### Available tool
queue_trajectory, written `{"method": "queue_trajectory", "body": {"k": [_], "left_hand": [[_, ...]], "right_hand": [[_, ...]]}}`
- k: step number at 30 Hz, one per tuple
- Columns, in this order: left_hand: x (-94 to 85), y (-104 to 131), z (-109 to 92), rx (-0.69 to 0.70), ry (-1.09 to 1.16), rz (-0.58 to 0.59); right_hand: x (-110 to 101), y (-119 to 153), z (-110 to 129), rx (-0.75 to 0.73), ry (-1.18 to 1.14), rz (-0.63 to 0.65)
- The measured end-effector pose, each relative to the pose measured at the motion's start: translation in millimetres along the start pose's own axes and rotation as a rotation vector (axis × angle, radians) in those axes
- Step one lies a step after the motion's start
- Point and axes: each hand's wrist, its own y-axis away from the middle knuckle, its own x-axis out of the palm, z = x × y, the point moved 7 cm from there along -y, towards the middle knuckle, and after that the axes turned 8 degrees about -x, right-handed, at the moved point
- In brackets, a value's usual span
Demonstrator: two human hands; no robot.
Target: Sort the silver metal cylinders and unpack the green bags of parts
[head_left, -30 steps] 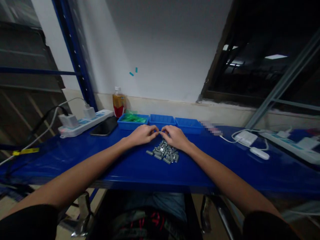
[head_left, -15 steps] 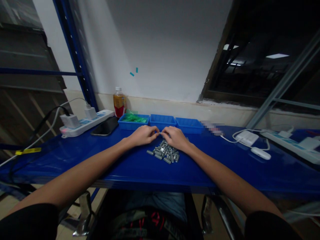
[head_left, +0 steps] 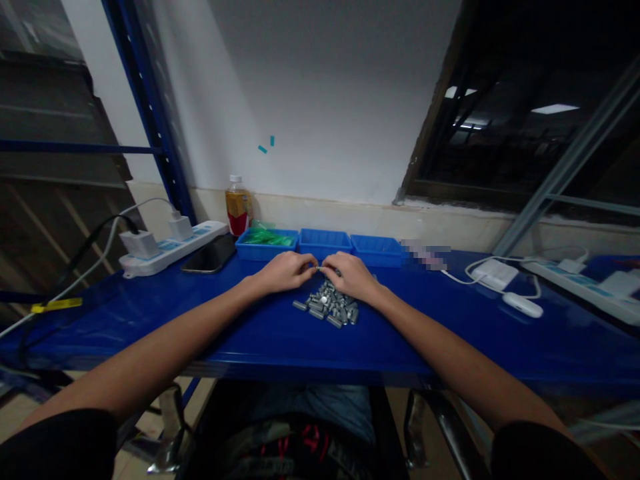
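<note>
My left hand (head_left: 286, 272) and my right hand (head_left: 353, 275) meet over the far side of a pile of small metal cylinders (head_left: 327, 305) on the blue table. Both are closed in a pinch, fingertips almost touching. Between them shows a tiny light-coloured metal piece (head_left: 319, 268), gripped from both sides; its exact kind is too small to make out. The heap lies just below my fingers, partly hidden by my right hand. Its parts are grey and short, and one shows a round, bright end.
Behind my hands stand a blue tray (head_left: 263, 252) with green plastic bags, a middle blue tray (head_left: 325, 241) and a right blue tray (head_left: 376, 251). A bottle (head_left: 239, 207), a phone (head_left: 209, 255) and a power strip (head_left: 175, 249) lie left; a white adapter (head_left: 494, 274) and cables lie right.
Both hands stay in almost the same place, still pinched together over the pile. The view has shifted very slightly; the pile looks the same.
</note>
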Motion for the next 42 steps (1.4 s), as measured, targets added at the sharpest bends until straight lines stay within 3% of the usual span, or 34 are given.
{"method": "queue_trajectory", "body": {"k": [42], "left_hand": [[-4.5,0.1,-5.1,0.015,0.033,-0.027]], "right_hand": [[-10.4,-0.2,-0.6,0.027,-0.125,-0.046]]}}
